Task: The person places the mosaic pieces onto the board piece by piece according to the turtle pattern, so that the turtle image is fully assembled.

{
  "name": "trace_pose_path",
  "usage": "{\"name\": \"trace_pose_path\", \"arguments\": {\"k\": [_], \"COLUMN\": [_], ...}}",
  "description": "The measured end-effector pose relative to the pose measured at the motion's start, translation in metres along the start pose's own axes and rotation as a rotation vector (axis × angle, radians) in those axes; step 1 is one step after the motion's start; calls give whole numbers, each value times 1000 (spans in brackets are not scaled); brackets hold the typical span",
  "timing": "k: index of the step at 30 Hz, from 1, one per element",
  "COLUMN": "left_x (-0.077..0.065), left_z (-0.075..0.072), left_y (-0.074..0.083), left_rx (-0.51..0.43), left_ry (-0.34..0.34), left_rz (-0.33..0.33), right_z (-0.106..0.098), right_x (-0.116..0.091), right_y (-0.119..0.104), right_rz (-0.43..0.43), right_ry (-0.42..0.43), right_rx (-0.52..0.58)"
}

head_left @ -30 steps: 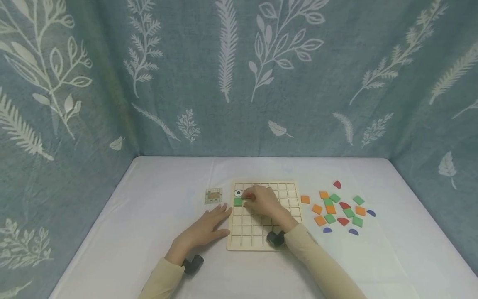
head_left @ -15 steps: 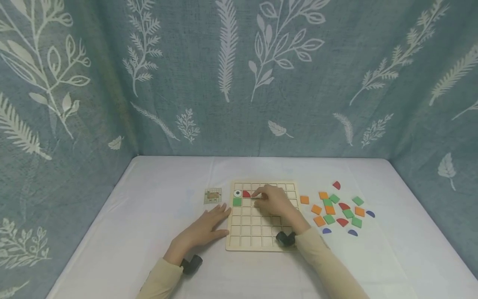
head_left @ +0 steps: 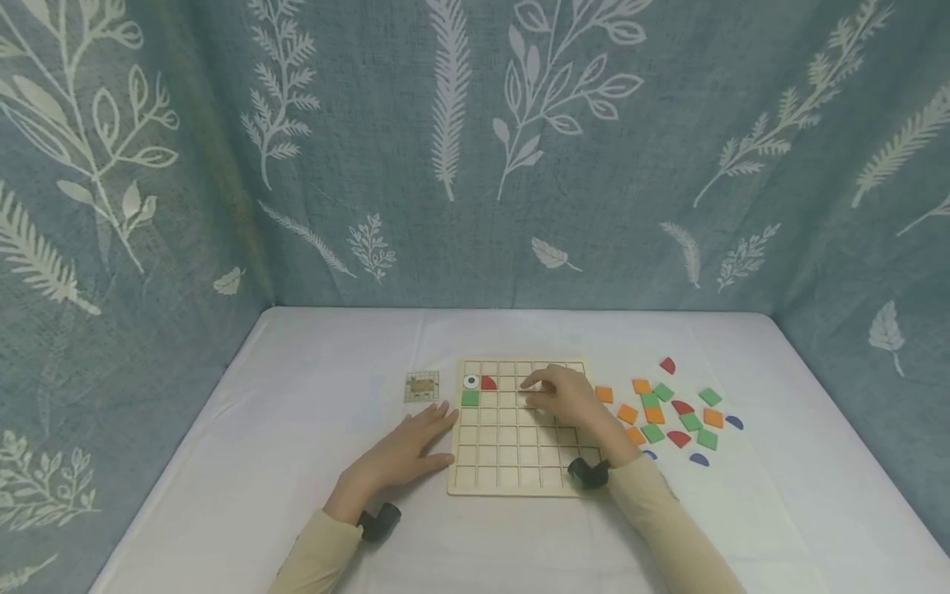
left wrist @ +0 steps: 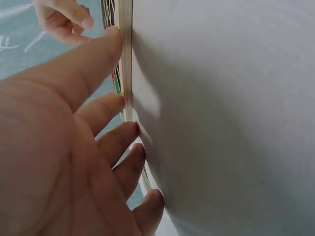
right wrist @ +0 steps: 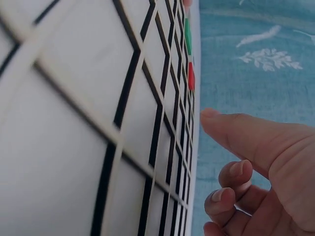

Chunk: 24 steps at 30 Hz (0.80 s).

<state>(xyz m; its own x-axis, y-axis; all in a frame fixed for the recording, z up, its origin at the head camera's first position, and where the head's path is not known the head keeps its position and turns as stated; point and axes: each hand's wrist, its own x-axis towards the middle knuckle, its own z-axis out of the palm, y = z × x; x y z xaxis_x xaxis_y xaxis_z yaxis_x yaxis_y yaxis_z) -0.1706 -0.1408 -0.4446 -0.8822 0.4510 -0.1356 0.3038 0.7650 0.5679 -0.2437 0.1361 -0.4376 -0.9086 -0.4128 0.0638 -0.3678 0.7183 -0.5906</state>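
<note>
One gridded board (head_left: 508,456) on the desk (head_left: 334,371) bears one eye disc (head_left: 471,382), one red quarter-circle (head_left: 488,384) and one green square (head_left: 470,398), beside six orange squares (head_left: 641,385), six loose green squares (head_left: 707,439), three loose red quarter-circles (head_left: 679,439) and three blue half-discs (head_left: 699,459). The straight-fingered left hand (head_left: 404,450) meets the board's side, clearest from its wrist; the right hand (head_left: 570,398), loose and empty above, shows bent fingers (right wrist: 227,199) only from its own.

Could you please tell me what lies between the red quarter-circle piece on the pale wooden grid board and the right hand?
The head view shows only bare grid board between the red piece and the right hand.
</note>
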Motion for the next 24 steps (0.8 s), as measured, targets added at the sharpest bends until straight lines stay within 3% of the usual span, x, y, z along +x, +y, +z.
{"name": "trace_pose_path", "arguments": {"k": [12, 17, 24], "left_x": [2, 3, 4], "left_z": [5, 7, 6], "left_y": [7, 6, 3], "left_rx": [86, 89, 84], "left_ry": [75, 71, 68], "left_rz": [-50, -45, -30], "right_z": [-4, 0, -5], "right_x": [-12, -9, -11], "right_y": [13, 9, 9], "right_rz": [-53, -75, -66], "right_ry": [16, -8, 30], "right_rx": [27, 23, 20]}}
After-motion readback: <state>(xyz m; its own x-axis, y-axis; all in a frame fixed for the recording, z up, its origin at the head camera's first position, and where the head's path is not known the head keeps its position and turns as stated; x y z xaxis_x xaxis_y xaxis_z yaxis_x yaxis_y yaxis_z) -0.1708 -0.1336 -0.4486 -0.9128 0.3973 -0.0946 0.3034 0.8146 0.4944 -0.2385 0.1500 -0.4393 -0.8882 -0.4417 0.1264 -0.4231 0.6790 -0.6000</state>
